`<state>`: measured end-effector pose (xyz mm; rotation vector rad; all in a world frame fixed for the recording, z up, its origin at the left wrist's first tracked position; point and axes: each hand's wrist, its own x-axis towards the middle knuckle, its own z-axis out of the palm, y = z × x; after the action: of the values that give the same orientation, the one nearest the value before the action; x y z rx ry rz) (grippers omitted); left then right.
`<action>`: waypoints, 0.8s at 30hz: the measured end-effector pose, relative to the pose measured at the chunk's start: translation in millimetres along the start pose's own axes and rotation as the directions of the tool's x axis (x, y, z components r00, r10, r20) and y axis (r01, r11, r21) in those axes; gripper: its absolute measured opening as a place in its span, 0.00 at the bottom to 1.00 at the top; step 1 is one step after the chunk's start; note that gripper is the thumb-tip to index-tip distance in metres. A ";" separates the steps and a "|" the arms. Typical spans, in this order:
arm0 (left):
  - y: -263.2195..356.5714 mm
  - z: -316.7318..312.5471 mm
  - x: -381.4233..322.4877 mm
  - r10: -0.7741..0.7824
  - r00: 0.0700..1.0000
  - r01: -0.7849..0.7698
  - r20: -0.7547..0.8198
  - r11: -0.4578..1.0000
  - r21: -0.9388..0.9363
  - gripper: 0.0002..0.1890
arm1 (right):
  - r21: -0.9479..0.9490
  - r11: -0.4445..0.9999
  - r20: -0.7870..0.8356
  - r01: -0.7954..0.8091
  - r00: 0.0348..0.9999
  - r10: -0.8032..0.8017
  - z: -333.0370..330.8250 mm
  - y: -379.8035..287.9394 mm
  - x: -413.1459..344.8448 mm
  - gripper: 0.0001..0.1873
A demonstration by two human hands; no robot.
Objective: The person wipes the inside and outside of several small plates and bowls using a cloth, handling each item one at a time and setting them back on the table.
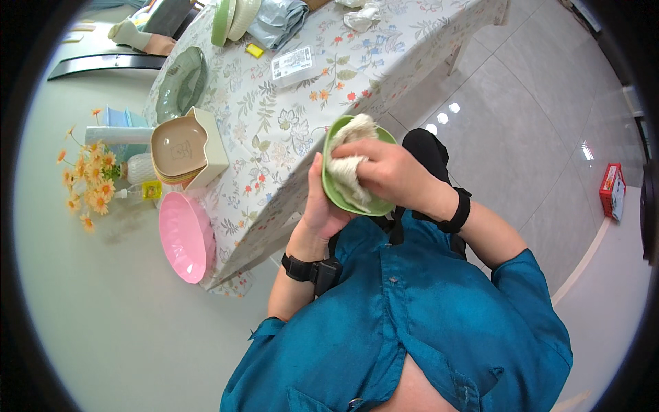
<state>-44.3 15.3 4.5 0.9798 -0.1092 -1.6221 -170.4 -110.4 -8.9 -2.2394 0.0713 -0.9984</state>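
In the head view, a green bowl (334,194) is held in front of my body, just off the edge of the table. My left hand (324,213) grips it from the left and below, with the thumb along its rim. Inside the bowl my right hand (386,170) presses a cream-coloured cloth (355,129) against its surface, the fingers partly hidden in the folds. Both wrists wear black straps.
A table with a floral tablecloth (288,121) bears a clear plastic box (293,67), a yellow object (254,50), a grey-green dish (181,85), stacked brown plates (180,147) in a holder, a pink bowl (186,237) and green bowls (221,20). Artificial flowers (92,180) stand beyond.
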 end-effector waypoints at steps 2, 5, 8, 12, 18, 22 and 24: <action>-5.9 1.2 0.7 -0.014 0.999 0.019 0.039 0.992 -0.127 0.41 | 0.022 0.995 0.006 0.098 0.995 -0.098 1.0 -3.9 3.7 0.09; -3.4 7.2 -0.8 -0.004 0.998 0.011 0.066 0.994 -0.109 0.41 | -0.103 0.988 -0.007 0.116 0.993 -0.117 -4.0 9.3 7.4 0.09; 0.3 5.9 -0.1 0.007 0.999 -0.005 0.053 0.999 -0.033 0.41 | -0.306 0.952 -0.036 -0.018 0.999 0.008 -6.3 19.8 7.2 0.07; 6.2 1.1 0.5 0.130 0.990 -0.129 -0.048 0.991 0.026 0.41 | -0.359 0.912 -0.067 -0.198 0.980 0.186 0.4 16.7 -5.5 0.08; 6.9 -9.1 5.9 0.273 0.954 -0.266 -0.127 0.962 0.067 0.39 | -0.088 0.942 0.037 -0.323 0.944 0.327 7.4 -13.4 -17.2 0.09; 11.5 -13.6 5.5 0.365 0.930 -0.364 -0.025 0.930 0.055 0.38 | 0.257 0.886 0.101 -0.386 0.923 0.372 6.4 -31.4 -15.4 0.10; 9.4 -16.1 5.0 0.352 0.934 -0.354 0.068 0.935 0.025 0.38 | 0.406 0.822 0.136 -0.400 0.916 0.378 7.2 -31.1 -15.6 0.09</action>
<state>-26.6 14.9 -3.3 0.8803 -0.3404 -1.3218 -183.1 -77.7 -3.7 -1.7478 0.2553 -0.6561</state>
